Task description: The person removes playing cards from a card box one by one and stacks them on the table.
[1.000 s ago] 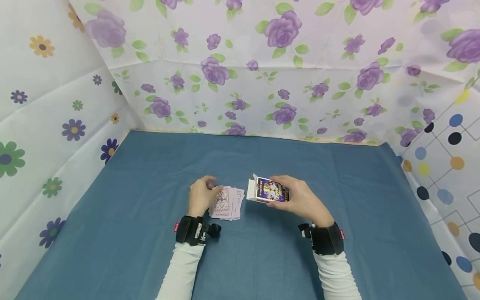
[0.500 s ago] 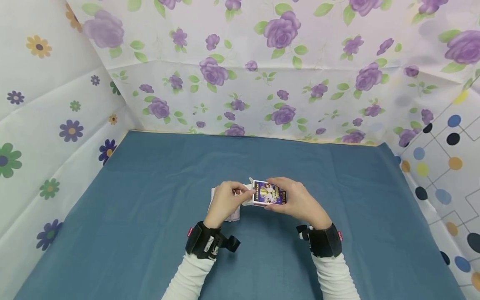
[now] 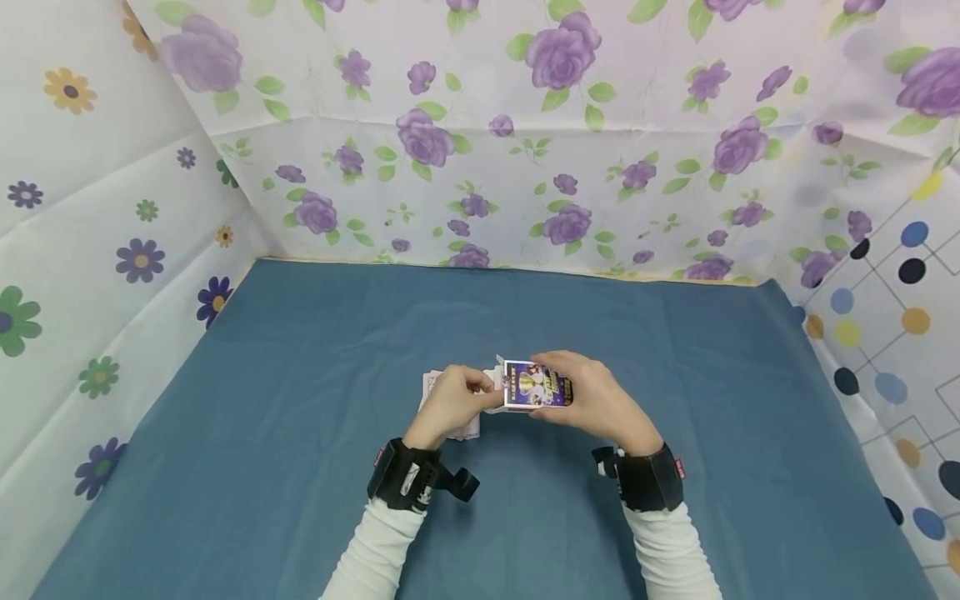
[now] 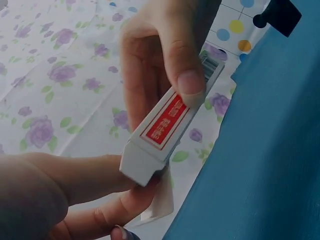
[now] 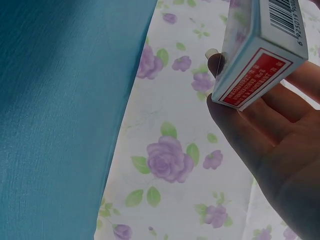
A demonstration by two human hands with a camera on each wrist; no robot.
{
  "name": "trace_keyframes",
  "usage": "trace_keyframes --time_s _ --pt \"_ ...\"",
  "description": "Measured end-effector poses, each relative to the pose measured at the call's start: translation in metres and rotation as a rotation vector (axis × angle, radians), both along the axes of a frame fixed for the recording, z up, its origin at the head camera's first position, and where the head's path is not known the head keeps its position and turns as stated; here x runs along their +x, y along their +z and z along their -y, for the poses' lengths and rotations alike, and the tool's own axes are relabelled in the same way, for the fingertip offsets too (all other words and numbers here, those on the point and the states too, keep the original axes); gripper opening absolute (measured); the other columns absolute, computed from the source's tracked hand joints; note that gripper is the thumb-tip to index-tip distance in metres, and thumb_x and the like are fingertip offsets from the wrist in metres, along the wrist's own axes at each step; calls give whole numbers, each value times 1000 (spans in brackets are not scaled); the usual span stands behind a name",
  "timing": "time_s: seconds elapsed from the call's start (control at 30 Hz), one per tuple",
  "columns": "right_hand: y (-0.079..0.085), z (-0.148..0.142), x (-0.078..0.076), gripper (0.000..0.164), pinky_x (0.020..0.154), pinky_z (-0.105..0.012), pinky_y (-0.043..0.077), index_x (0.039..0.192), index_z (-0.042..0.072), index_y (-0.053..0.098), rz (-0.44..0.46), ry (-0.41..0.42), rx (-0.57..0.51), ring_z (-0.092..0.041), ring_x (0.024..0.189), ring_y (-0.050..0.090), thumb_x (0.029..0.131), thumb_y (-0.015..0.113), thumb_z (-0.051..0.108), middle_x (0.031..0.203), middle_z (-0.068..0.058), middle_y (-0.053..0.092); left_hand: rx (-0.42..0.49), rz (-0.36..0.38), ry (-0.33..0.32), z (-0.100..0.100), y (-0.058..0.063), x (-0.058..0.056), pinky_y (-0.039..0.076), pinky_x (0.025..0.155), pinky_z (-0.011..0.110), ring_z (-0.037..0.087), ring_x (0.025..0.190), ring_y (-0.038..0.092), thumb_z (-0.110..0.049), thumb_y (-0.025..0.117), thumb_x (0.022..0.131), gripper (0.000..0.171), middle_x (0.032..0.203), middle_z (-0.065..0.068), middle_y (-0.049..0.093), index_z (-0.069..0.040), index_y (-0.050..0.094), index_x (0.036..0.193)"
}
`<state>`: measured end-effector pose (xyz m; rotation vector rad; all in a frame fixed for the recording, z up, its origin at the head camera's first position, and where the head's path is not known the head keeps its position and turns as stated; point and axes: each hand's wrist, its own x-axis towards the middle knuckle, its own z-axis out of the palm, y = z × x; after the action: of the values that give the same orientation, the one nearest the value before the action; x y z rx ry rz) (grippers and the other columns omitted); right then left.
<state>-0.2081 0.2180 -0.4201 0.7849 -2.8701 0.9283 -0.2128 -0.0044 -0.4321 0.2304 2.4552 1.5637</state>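
My right hand point(image 3: 600, 398) holds a small purple playing-card box point(image 3: 538, 385) above the table, thumb and fingers on its opposite edges. Its open end, with a white flap point(image 4: 159, 200) bent out, points left. My left hand point(image 3: 452, 404) is at that end, thumb and forefinger pinching at the mouth; what lies between the fingertips is hidden. Below and behind the left hand, a loose stack of patterned playing cards point(image 3: 471, 429) lies face down, mostly covered. In the right wrist view, a red label point(image 5: 257, 77) and a barcode show on the box.
A blue cloth point(image 3: 300, 375) covers the table. Flowered sheeting point(image 3: 480, 167) stands along the back and left, dotted sheeting point(image 3: 900, 400) along the right. Each wrist carries a black strap point(image 3: 648, 479) with a camera.
My left hand has moved right from beside the card stack to the box's open end, then slid back slightly left. My right hand has shifted the box slightly left.
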Motion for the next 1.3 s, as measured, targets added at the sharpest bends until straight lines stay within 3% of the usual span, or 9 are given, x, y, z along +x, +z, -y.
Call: trace_keyframes --time_s 0.23,0.47,0.6,0.83,1.1,1.3 --pt "-1 0 -2 64 82 -36 51 133 7 58 9 7 -4 -23 107 60 78 82 29 131 -10 60 65 8 -44 7 -1 -3 31 54 26 14 58 39 -13 70 87 17 67 0 51 -5 67 72" --pt "0 -2 -3 64 80 -34 51 134 7 57 23 -8 -17 -21 103 60 78 82 29 131 -11 60 108 47 -84 17 2 -9 32 56 25 15 62 41 -17 68 90 13 71 0 49 -4 67 87" --pt "-1 -6 -3 65 80 -35 51 133 8 58 6 -21 -16 -21 103 61 77 83 28 130 -11 61 133 57 -55 23 3 -11 32 61 26 17 67 42 -15 63 93 11 77 1 52 -3 65 91" --pt "-1 -11 -4 66 82 -38 51 133 6 57 -17 -31 -13 -25 106 62 76 83 28 130 -14 61 203 66 7 35 2 -14 39 69 29 26 83 54 -14 58 96 17 87 5 61 -1 63 106" --pt "0 -12 -6 65 83 -39 50 133 5 57 -4 -21 -16 -25 106 61 77 83 27 129 -14 61 324 3 84 45 -3 -22 48 77 31 16 83 61 -11 54 98 26 85 -4 68 0 59 120" --pt "-2 -12 -6 65 82 -38 49 133 5 57 -7 -19 -20 -23 103 61 77 82 28 129 -13 62 349 -14 174 54 -15 -28 47 83 37 12 85 60 -15 59 97 29 87 -7 67 -4 62 123"
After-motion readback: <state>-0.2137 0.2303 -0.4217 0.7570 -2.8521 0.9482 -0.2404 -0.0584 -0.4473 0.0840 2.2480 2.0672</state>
